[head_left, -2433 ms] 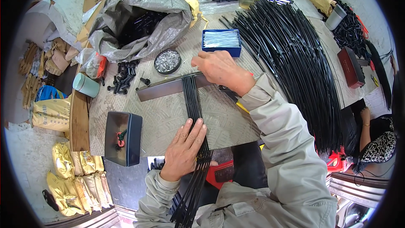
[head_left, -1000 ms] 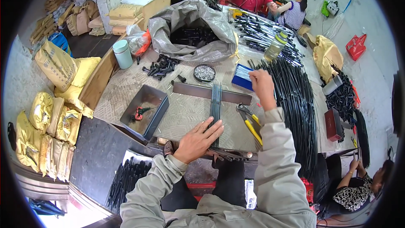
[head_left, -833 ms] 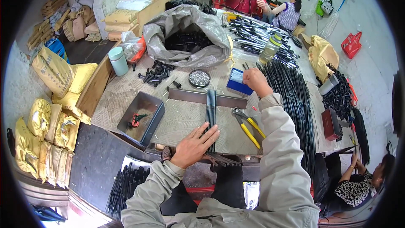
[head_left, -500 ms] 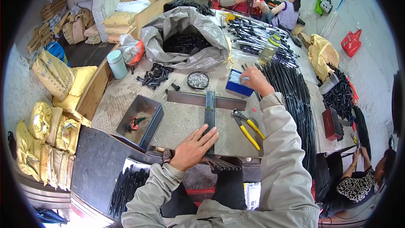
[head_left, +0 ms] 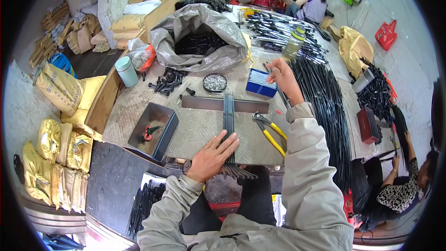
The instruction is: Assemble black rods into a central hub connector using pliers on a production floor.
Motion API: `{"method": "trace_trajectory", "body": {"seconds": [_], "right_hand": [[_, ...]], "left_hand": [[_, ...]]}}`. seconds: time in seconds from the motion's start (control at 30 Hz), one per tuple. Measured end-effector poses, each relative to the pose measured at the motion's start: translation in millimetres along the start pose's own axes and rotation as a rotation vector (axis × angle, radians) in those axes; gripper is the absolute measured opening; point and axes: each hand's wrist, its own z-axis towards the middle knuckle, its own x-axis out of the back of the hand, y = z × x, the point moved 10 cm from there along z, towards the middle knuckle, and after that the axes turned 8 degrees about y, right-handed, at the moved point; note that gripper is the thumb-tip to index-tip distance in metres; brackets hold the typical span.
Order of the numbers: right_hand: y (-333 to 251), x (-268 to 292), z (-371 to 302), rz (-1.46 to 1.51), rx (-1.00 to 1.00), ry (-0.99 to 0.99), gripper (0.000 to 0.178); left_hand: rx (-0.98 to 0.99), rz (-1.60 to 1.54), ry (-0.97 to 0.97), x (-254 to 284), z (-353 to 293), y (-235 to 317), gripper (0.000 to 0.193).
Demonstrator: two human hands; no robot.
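Note:
Flat across a bundle of thin black rods (head_left: 228,121) lies my left hand (head_left: 213,156), its fingers stretched out. The rods' upper ends rest over a dark metal bar (head_left: 200,104), and their bent lower ends stick out past the table edge. My right hand (head_left: 285,81) is raised just beside a blue box (head_left: 260,89) of thin, pale, needle-like pieces. Its fingers are curled with the tips together; anything between them is too small to make out. Yellow-handled pincers (head_left: 272,135) lie to the right of the bundle, and a round dish (head_left: 214,83) of small shiny pieces stands beyond the bar.
A grey tray (head_left: 160,142) with a red-handled tool stands at left. Black bolt-like parts (head_left: 167,81), a light-green flask (head_left: 126,71) and a large grey sack (head_left: 162,37) are behind it. Long black rods (head_left: 325,116) cover the right side. Other people sit at the far end and right.
My right hand has come out of the blue box, up beside it, fingertips drawn together. My left hand stays on the rods. The far person's hands have moved apart.

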Motion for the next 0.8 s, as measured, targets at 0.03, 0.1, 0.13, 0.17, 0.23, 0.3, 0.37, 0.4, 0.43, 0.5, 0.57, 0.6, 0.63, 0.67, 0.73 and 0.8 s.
{"method": "trace_trajectory", "body": {"seconds": [0.03, 0.1, 0.13, 0.17, 0.23, 0.3, 0.37, 0.4, 0.43, 0.5, 0.57, 0.6, 0.63, 0.67, 0.73, 0.8], "right_hand": [[-6.0, -5.1, -4.6, 0.062, -0.004, -0.014, 0.01], [-7.9, 1.4, -9.8, 0.119, -0.003, -0.015, 0.01], [-2.8, 3.0, -11.1, -0.029, 0.023, -0.002, 0.009], [0.7, 3.9, -8.1, -0.175, 0.053, 0.012, 0.008], [3.2, 7.9, -4.7, -0.318, 0.081, 0.03, 0.007], [-2.9, 16.1, -6.2, -0.344, 0.16, 0.078, 0.008], [-2.3, 16.1, -16.6, -0.351, 0.181, 0.095, 0.009], [-15.7, 12.4, -24.7, -0.329, 0.257, 0.114, 0.008], [-34.4, 7.3, -34.4, -0.305, 0.331, 0.135, 0.008], [-72.6, 6.5, -59.3, -0.284, 0.388, 0.16, 0.008], [-112.7, 3.5, -97.0, 0.024, 0.106, 0.068, 0.005], [-145.6, 2.6, -125.1, 0.084, 0.154, 0.045, 0.003], [-171.2, 5.7, -154.3, 0.136, 0.197, 0.028, 0.005], [-199.2, 7.3, -181.1, 0.047, 0.366, 0.037, 0.008], [-238.8, 1.0, -221.4, -0.126, 0.663, 0.026, 0.021], [-251.8, -11.2, -245.0, -0.202, 0.79, 0.003, 0.03]], "left_hand": [[-0.01, -0.003, -0.003, 2.7, -0.2, 1.3, 0.07], [0.04, -0.071, -0.027, 9.0, 2.9, 1.1, 0.073], [0.067, -0.103, -0.04, 11.1, 2.5, 2.3, 0.075], [0.056, -0.098, -0.036, 11.6, 4.3, 4.0, 0.075], [0.06, -0.155, -0.012, 8.5, 5.6, 6.0, 0.078], [0.062, -0.188, -0.008, 6.1, 3.8, 8.0, 0.08], [0.058, -0.202, -0.008, 6.8, 4.3, 9.0, 0.081], [0.056, -0.211, -0.011, 5.7, 4.6, 9.2, 0.082], [0.057, -0.216, -0.025, 5.1, 3.5, 8.5, 0.082], [0.072, -0.162, -0.076, 4.2, 1.9, 7.8, 0.084], [0.084, -0.13, -0.111, 12.4, 2.9, 6.4, 0.086], [0.104, -0.206, -0.032, 28.6, 7.9, 5.8, 0.083], [0.12, -0.29, 0.047, 43.2, 14.2, 7.2, 0.08], [0.145, -0.371, 0.122, 59.5, 16.7, 7.2, 0.077], [0.246, -0.756, 0.08, 79.8, 24.8, 11.9, 0.071], [0.434, -1.511, 0.038, 92.2, 31.6, 17.9, 0.058]]}}
